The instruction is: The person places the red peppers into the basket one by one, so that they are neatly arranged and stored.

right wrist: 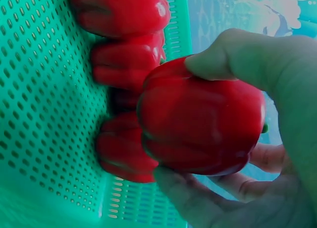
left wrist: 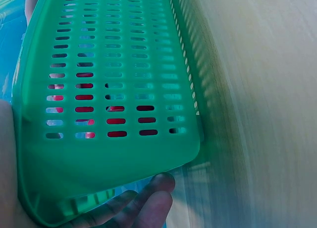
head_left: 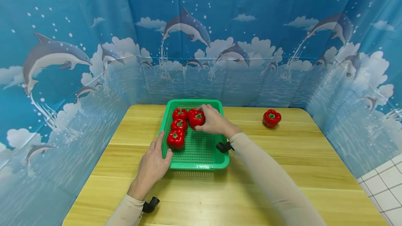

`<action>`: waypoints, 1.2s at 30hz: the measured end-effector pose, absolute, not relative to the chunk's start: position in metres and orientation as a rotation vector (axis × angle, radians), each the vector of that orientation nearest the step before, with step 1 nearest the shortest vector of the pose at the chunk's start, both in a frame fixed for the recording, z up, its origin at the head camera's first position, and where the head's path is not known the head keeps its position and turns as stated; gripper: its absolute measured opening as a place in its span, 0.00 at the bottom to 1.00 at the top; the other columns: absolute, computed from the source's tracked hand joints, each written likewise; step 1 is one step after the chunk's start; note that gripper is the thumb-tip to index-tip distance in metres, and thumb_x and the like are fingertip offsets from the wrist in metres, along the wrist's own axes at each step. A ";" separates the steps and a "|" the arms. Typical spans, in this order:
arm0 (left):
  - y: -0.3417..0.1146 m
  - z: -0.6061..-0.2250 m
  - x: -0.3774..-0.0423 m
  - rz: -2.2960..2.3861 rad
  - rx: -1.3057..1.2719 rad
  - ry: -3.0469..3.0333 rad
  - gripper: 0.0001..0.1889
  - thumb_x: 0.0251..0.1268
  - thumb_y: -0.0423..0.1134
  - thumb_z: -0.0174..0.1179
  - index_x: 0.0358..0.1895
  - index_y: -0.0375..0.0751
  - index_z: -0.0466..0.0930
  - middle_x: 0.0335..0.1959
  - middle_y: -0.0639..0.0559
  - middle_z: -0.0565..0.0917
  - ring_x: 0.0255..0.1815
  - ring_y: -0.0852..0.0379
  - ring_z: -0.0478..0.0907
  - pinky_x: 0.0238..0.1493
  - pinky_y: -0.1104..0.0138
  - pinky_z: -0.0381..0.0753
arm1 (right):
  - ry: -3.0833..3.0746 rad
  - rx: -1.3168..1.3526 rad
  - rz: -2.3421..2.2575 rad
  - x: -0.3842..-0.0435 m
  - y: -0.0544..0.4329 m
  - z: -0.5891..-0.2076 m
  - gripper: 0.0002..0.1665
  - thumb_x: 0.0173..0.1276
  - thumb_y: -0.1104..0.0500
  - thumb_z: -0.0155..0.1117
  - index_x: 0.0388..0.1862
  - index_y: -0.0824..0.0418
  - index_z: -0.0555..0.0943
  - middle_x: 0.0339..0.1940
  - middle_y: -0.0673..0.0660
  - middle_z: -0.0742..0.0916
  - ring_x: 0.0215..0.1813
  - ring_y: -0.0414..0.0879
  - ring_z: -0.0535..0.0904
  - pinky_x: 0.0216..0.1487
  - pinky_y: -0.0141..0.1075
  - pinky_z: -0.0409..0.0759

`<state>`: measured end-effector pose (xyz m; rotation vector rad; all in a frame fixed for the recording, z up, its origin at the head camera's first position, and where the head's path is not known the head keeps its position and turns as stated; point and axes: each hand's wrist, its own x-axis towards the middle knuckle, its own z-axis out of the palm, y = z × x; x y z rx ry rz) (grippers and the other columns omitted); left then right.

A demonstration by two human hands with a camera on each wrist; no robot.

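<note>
My right hand (head_left: 215, 121) holds a red bell pepper (head_left: 196, 118) above the far part of a green perforated basket (head_left: 198, 166). In the right wrist view, thumb and fingers wrap around this bell pepper (right wrist: 203, 121), whose green stem faces away from the camera. Several other red bell peppers (head_left: 176, 140) sit in the basket, most in a row along its left side. At the basket's near left corner, my left hand (head_left: 153, 165) grips the rim. From the left wrist view, fingertips (left wrist: 157, 200) show by the basket edge (left wrist: 109, 158).
One more red bell pepper (head_left: 271, 118) stands on the wooden table (head_left: 282, 145), right of the basket. A blue dolphin-print curtain (head_left: 201, 62) surrounds the table's back and sides. White tiles (head_left: 383, 180) show at the lower right.
</note>
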<state>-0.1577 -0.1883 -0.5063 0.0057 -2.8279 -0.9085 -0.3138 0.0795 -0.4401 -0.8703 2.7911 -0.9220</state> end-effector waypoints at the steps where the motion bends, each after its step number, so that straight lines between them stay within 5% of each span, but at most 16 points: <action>1: -0.188 -0.506 -0.158 -0.907 0.007 -2.828 0.45 0.87 0.47 0.60 0.99 0.50 0.52 0.71 0.30 0.85 0.27 0.48 0.77 0.26 0.59 0.74 | 2.787 -0.871 -0.912 -0.315 0.079 -0.441 0.44 0.76 0.48 0.82 0.83 0.61 0.74 0.76 0.64 0.82 0.72 0.60 0.83 0.67 0.54 0.91; 8: -0.187 -0.507 -0.158 -0.894 0.002 -2.818 0.44 0.86 0.48 0.61 0.98 0.48 0.54 0.69 0.30 0.85 0.27 0.49 0.76 0.26 0.60 0.75 | 2.771 -0.862 -0.819 -0.318 0.074 -0.444 0.45 0.75 0.49 0.84 0.83 0.61 0.74 0.81 0.65 0.82 0.81 0.63 0.81 0.78 0.58 0.86; 25: -0.187 -0.507 -0.159 -0.882 0.006 -2.833 0.45 0.87 0.48 0.60 0.99 0.49 0.52 0.69 0.30 0.85 0.27 0.49 0.75 0.25 0.60 0.74 | 2.771 -0.749 -0.706 -0.319 0.063 -0.455 0.45 0.72 0.50 0.89 0.81 0.56 0.77 0.73 0.61 0.87 0.73 0.60 0.81 0.70 0.58 0.87; 31: -0.186 -0.508 -0.160 -0.880 0.005 -2.825 0.44 0.87 0.47 0.61 0.98 0.48 0.53 0.68 0.30 0.85 0.26 0.50 0.74 0.25 0.60 0.73 | 2.759 -0.704 -0.711 -0.317 0.060 -0.457 0.46 0.70 0.54 0.91 0.81 0.57 0.77 0.74 0.64 0.87 0.90 0.68 0.70 0.83 0.66 0.80; 36: -0.186 -0.507 -0.160 -0.881 0.007 -2.834 0.45 0.87 0.47 0.61 0.99 0.48 0.52 0.69 0.30 0.85 0.25 0.50 0.74 0.25 0.60 0.73 | 2.749 -0.677 -0.724 -0.316 0.056 -0.459 0.48 0.70 0.55 0.91 0.83 0.58 0.76 0.75 0.65 0.83 0.74 0.60 0.79 0.72 0.58 0.87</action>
